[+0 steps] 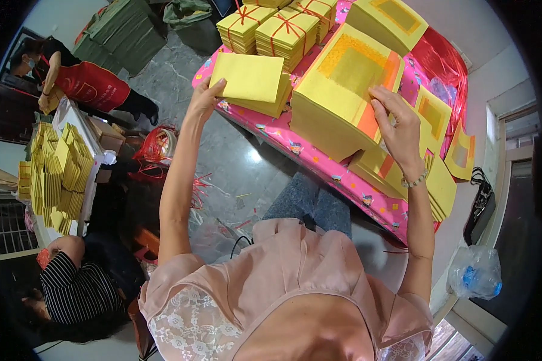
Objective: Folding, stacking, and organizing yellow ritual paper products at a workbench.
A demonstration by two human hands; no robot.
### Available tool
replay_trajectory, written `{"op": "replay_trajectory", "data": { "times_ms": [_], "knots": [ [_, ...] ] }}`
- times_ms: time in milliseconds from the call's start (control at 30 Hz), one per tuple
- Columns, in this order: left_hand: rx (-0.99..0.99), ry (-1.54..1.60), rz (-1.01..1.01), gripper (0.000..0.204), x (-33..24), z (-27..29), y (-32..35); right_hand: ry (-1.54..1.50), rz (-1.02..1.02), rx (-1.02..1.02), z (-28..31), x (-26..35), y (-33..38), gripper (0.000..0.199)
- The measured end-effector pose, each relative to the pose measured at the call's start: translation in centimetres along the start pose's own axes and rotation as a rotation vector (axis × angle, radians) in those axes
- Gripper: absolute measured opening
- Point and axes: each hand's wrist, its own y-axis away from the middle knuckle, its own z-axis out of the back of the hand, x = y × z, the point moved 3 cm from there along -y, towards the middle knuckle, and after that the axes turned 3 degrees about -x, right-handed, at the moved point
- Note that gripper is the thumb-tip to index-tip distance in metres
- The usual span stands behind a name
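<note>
My left hand [206, 99] grips the left edge of a folded yellow paper sheet [250, 77], thumb on top. It lies over a small pile of similar yellow papers [265, 107] at the table's front edge. My right hand [397, 123] is over the right side of a tall stack of yellow paper sheets [325, 111], which has an orange band and a printed panel on top. Its thumb and forefinger are curled close together by the band. Whether a sheet's edge is between them, I cannot make out.
Bundles of yellow paper tied with red string [288, 30] stand at the back of the pink table [295, 141]. More printed sheets [433, 114] lie right. A person in a red apron [99, 84] works at far left, near piled yellow packets [63, 171]; another sits lower left [81, 289].
</note>
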Motion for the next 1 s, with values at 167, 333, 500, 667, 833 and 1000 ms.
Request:
{"op": "replay_trajectory", "data": {
  "times_ms": [167, 333, 500, 667, 833, 1000],
  "knots": [
    [0.022, -0.052, 0.098, 0.044, 2.5, -1.1, -1.2, 0.001, -0.020, -0.001, 0.0, -0.4, 0.4, 0.021],
    [-0.021, -0.278, 0.052, 0.039, 5.2, 0.2, -2.7, -0.005, -0.017, 0.007, -0.3, 0.2, 0.2, 0.021],
    [0.014, -0.341, 0.090, 0.041, 4.4, -1.0, -3.3, 0.002, -0.054, 0.014, -0.1, -0.5, 0.7, 0.020],
    [-0.034, -0.556, 0.098, 0.038, 5.3, -0.1, -4.5, -0.001, -0.048, -0.005, -0.2, -0.5, 0.6, 0.020],
    [-0.163, -0.985, -0.237, 0.049, 5.8, 0.0, -4.9, 0.011, -0.032, -0.004, -0.3, -0.4, 0.5, 0.020],
    [-0.173, -1.253, -0.332, 0.058, 4.7, -1.4, -4.0, 0.001, -0.035, -0.012, 0.0, -0.6, 0.6, 0.020]
  ]
}}
